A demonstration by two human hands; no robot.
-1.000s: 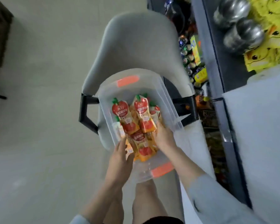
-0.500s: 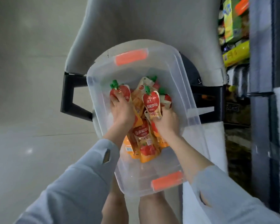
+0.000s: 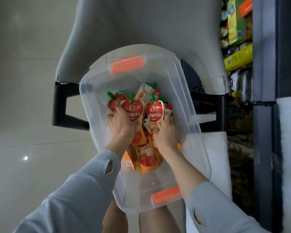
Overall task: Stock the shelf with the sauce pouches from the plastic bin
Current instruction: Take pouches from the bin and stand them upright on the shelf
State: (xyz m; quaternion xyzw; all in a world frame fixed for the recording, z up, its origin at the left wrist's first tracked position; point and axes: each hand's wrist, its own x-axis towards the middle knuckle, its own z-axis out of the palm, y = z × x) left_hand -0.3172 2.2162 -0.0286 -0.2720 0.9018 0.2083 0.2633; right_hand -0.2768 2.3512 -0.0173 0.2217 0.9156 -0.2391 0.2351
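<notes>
Mid-frame, the left hand (image 3: 123,125) grasps the left pouch (image 3: 135,109) in curled fingers, and the right hand (image 3: 165,135) likewise grasps the right pouch (image 3: 154,111). The plastic bin (image 3: 138,185) has bare floor near both end rims. The shelf (image 3: 264,47) lines the frame's right.

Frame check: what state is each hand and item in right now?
bin: lidless, on the chair, partly filled.
pouches: capped, heaped in the bin.
left hand: grips pouches.
right hand: grips one of the pouches.
shelf: holds other goods.
</notes>
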